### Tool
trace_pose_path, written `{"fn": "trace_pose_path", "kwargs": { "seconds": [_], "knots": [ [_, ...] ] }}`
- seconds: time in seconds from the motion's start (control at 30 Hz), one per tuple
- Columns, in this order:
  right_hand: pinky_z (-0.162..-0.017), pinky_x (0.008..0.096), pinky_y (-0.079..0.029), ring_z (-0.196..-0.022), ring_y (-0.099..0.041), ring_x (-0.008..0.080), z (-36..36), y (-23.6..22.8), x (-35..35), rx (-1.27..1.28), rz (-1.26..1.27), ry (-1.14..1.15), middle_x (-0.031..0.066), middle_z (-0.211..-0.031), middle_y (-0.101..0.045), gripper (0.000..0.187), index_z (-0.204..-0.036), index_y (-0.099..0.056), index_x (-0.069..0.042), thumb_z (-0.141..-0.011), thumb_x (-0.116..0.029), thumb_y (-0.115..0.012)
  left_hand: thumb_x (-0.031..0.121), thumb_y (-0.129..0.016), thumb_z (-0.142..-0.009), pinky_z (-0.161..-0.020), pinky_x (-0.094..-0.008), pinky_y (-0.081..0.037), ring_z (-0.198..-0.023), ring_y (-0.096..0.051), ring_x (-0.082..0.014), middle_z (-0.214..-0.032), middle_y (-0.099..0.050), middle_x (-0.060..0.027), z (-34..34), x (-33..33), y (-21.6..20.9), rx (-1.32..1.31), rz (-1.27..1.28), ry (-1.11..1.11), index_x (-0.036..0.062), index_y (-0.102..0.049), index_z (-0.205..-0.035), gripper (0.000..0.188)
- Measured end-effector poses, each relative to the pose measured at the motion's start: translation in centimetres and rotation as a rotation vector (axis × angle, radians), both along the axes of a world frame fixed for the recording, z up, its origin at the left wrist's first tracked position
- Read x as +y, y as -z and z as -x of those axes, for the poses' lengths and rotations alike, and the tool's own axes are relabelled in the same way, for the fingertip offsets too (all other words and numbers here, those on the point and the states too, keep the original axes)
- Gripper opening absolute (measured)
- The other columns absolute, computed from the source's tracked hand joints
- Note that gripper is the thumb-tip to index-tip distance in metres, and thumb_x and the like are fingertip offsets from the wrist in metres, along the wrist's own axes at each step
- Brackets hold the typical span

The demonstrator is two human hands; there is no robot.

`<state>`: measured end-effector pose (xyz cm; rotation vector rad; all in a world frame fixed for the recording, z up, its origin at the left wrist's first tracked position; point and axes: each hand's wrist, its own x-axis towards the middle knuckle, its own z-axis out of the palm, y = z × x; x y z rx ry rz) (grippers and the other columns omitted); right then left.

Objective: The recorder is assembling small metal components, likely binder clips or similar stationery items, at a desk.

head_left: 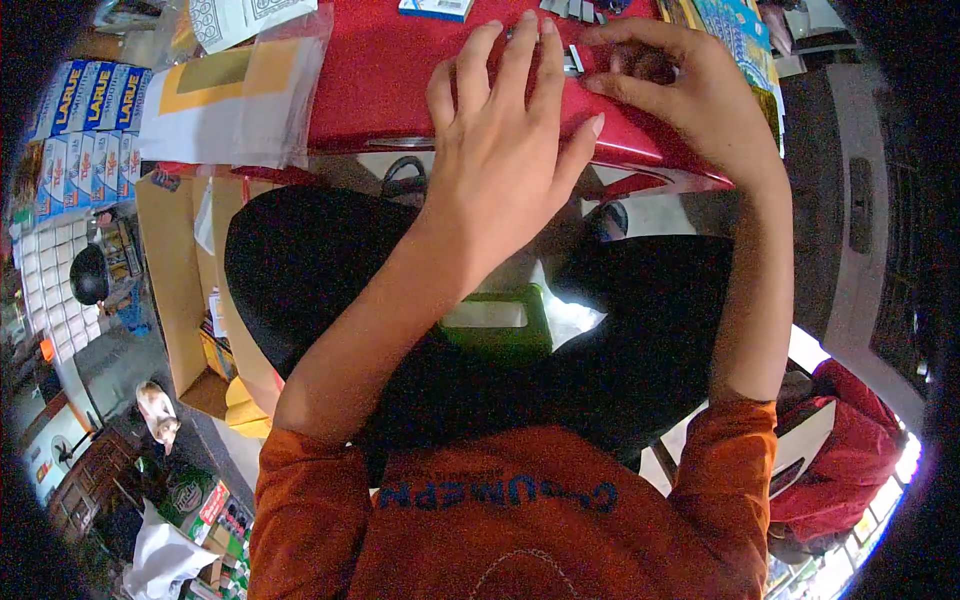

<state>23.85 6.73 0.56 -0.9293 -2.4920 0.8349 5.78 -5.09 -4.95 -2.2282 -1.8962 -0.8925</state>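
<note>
Work surface [380, 75] covered in red occupies the upper centre of the frame. Open cardboard box [185, 290] stands on the floor at left. Stacked blue-and-white cartons [85, 125] fill the upper left. Grey floor [120, 360] lower left, with a cat [158, 412] lying on it. Bright daylight at lower right.
</note>
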Motion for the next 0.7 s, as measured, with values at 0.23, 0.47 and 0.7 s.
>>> {"fn": "trace_pose_path", "kwargs": {
  "seconds": [0.23,0.47,0.7],
  "knots": [
    [-0.096,0.0324,-0.054,-0.102,-0.071,0.0164,-0.6,-0.8,0.0,0.048,0.183,0.048,0.0094,-0.113,-0.078,0.030,-0.120,-0.075,0.000,-0.096,-0.016,-0.075,0.022,-0.068,-0.102,-0.113,-0.0571,-0.031,-0.134,-0.047,-0.0381,-0.144,-0.055,-0.0182,2.0,0.3,-3.4,-0.105,-0.035,0.068,0.0002,-0.057,-0.142,0.047],
    [-0.097,0.0335,-0.055,-0.104,-0.073,0.0189,-0.5,-0.6,0.2,0.017,-0.031,0.038,0.0106,-0.115,-0.078,0.029,-0.120,-0.074,0.001,-0.101,-0.020,-0.070,0.014,-0.072,-0.097,-0.103,-0.0499,-0.039,-0.119,-0.058,-0.0351,-0.120,-0.065,-0.0143,5.5,2.6,-4.2,-0.014,-0.026,0.153,0.0050,-0.066,-0.126,0.031],
    [-0.085,0.0379,-0.057,-0.088,-0.074,0.0269,-0.5,-0.5,-0.1,-0.014,-0.184,0.040,0.0153,-0.107,-0.078,0.027,-0.119,-0.075,-0.003,-0.100,-0.022,-0.070,0.019,-0.074,-0.097,-0.099,-0.0523,-0.044,-0.110,-0.063,-0.0333,-0.111,-0.067,-0.0135,6.6,4.9,-5.5,-0.058,0.303,0.172,0.0039,-0.071,-0.110,0.020]
  ]
}}
